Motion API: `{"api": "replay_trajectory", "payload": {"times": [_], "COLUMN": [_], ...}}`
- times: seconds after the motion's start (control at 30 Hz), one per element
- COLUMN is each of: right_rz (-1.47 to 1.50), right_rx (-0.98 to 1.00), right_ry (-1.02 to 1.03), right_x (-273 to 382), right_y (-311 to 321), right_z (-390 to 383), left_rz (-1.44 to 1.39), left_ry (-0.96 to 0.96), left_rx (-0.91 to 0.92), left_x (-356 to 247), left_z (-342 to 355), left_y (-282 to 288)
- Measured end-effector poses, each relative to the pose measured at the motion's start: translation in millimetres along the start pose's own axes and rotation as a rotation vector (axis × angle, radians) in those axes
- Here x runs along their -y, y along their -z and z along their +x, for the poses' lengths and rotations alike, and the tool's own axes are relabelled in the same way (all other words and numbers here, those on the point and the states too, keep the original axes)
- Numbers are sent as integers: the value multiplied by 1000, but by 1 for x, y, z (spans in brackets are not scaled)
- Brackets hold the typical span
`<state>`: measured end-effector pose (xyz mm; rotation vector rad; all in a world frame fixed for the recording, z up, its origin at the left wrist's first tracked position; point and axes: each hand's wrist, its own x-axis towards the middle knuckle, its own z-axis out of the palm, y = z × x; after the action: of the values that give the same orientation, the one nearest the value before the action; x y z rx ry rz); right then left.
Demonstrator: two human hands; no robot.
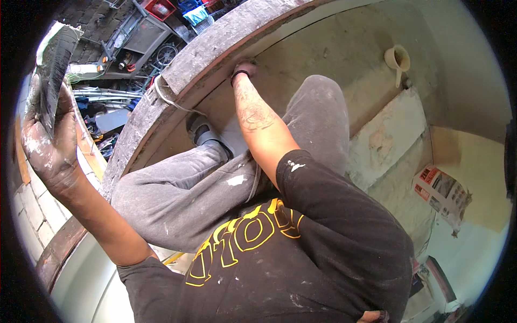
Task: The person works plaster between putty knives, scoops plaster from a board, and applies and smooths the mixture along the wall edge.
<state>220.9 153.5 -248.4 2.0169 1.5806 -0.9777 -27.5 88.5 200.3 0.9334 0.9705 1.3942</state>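
Note:
Raised at the far left, my left hand is closed around a flat, dark-bladed plastering trowel. White paste clings along the trowel's upper edge, and white smears mark the palm. My right arm stretches forward over my bent leg. At its end my right hand, with a dark band at the wrist, lies against the inner side of a curved, rough grey ledge. Its fingers are mostly hidden, so whether it holds anything does not show. Below the ledge, my shod foot is close to a pale cord.
A cream plastic dipper lies at the upper right, near a pale, stained slab. Further right is a torn printed paper bag. Beyond the ledge, lower down, are metal frames, pipes and clutter.

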Motion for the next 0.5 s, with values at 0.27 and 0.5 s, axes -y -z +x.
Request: {"api": "replay_trajectory", "payload": {"times": [0.27, 0.5], "right_rz": [68, 30], "right_rx": [-123, -356], "right_ry": [-17, -6], "right_x": [-2, -13], "right_y": [-29, -69], "right_z": [37, 76], "left_rz": [126, -177], "left_ry": [-53, 3], "left_rx": [-69, 151], "left_x": [0, 1], "left_z": [-4, -7], "left_y": [-9, -17]}}
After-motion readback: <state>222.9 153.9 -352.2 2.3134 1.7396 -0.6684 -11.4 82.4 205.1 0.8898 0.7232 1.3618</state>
